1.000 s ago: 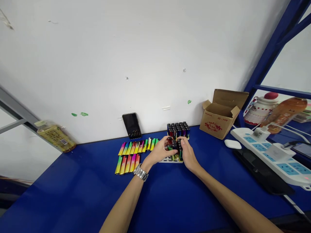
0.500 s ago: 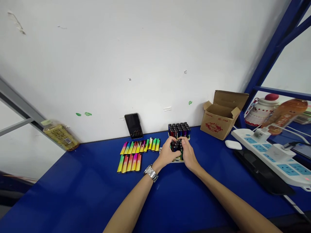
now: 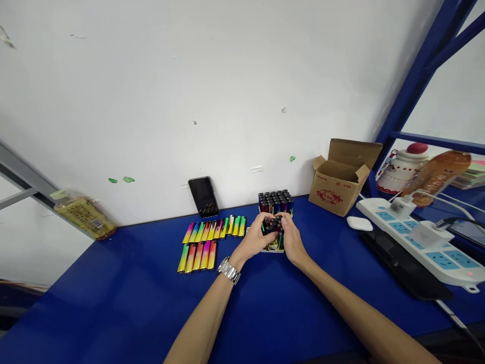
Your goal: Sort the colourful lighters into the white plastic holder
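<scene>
In the head view, my left hand [image 3: 257, 235] and my right hand [image 3: 292, 239] curl from both sides around a cluster of black-topped metallic lighters [image 3: 279, 240]. These lighters stand upright in a pale tray [image 3: 273, 251], its edge showing beneath my hands. My left thumb lies across the front of the cluster; my right fingers press at its right side. Just behind stands another block of dark, shiny lighters [image 3: 276, 195]. Left of my hands, bright rainbow-coloured lighters lie flat in an upper row [image 3: 214, 229] and a lower row [image 3: 197, 257].
A phone [image 3: 203, 196] leans on the wall. An open cardboard box [image 3: 333, 189] stands at the back right, near a white earphone case [image 3: 359, 223], a black flat device [image 3: 403, 265] and a power strip [image 3: 420, 240]. A bottle [image 3: 85, 215] leans at far left.
The view has shifted slightly, so everything sits a little farther left. Both hands stay around the lighters, with my left thumb slightly lower across them.
</scene>
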The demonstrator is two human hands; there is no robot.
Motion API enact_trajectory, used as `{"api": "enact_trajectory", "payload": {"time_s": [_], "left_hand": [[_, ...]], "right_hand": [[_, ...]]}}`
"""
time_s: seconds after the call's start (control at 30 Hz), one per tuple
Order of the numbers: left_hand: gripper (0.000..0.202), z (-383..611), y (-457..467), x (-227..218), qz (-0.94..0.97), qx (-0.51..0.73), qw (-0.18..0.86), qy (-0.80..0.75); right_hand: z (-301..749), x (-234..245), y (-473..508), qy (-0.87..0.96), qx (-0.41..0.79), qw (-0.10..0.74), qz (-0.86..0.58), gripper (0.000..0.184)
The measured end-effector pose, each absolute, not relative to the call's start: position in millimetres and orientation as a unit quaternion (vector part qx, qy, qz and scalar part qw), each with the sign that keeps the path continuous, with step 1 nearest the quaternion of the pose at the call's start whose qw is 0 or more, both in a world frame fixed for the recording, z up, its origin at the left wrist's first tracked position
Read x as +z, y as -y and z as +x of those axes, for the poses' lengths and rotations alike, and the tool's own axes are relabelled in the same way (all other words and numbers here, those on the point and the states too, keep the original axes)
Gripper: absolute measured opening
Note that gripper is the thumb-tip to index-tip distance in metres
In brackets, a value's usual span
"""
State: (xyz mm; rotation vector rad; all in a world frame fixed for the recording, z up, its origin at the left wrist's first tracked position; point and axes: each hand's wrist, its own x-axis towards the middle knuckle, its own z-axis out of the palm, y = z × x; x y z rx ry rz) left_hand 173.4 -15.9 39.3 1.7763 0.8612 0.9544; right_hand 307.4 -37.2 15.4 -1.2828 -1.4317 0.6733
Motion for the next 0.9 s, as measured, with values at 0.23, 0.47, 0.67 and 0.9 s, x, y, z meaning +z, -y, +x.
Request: {"api": "enact_trajectory", "payload": {"time_s": [0.23, 0.47, 0.67, 0.9], "left_hand": [[0.035, 165.5, 6.7, 32.1, 0.700, 0.387, 0.502, -0.329], [0.040, 168.0, 8.4, 38.4, 0.655, 0.426, 0.544, -0.307], [0.036, 165.6, 8.0, 50.3, 0.684, 0.430, 0.486, -0.333], [0.039, 161.7, 7.1, 38.1, 0.505, 0.546, 0.549, -0.381]], "right_hand": [[305.4, 19.6, 41.9, 0.609, 0.279, 0.508, -0.542, 0.039], [305.1, 19.8, 40.8, 0.613, 0.286, 0.509, -0.532, 0.040], [305.6, 18.9, 40.6, 0.612, 0.280, 0.508, -0.538, 0.040], [307.0, 21.1, 42.0, 0.617, 0.277, 0.495, -0.546, 0.037]]}}
